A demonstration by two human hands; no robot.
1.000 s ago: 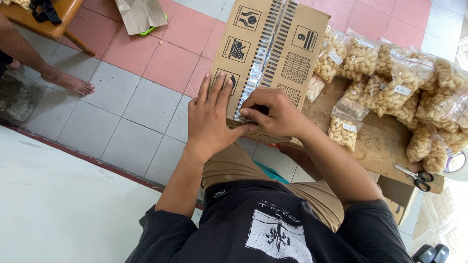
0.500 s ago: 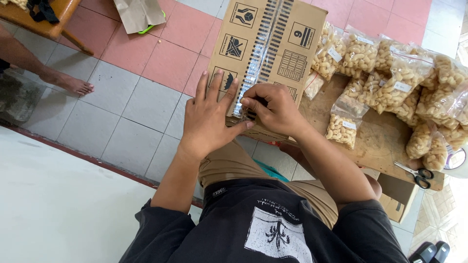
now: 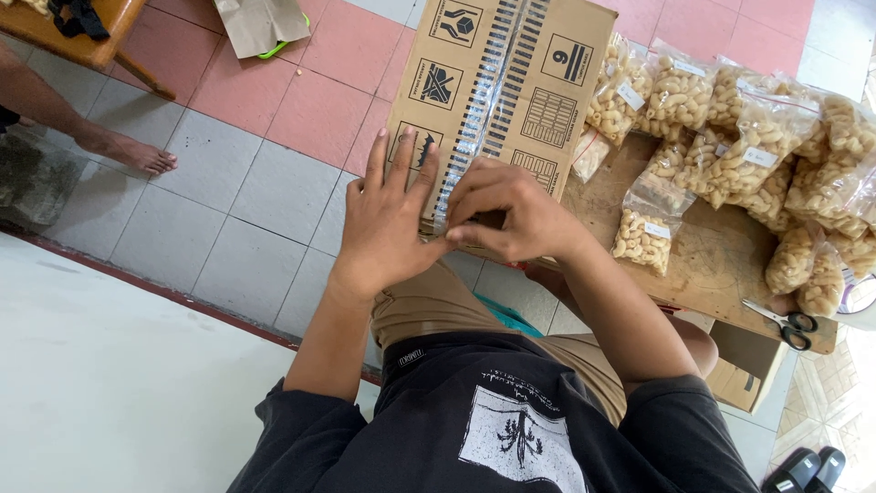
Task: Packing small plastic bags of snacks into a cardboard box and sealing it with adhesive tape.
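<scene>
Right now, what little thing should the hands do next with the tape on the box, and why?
Probably slide the right hand along the clear tape, pressing it down. The left hand lies flat on the cardboard box beside the seam, steadying it, and the right fingers pinch the tape's near end at the box edge, so the strip looks ready for smoothing.

We sit in a home packing spot: tiled floor (image 3: 228,192), bagged snacks (image 3: 730,137) heaped on a wooden table (image 3: 712,265).

The near edge of the cardboard box (image 3: 511,100) is hidden under both hands. The box top is cut off by the frame, as are the sandals (image 3: 808,470) and the co-worker's leg (image 3: 73,123).
</scene>
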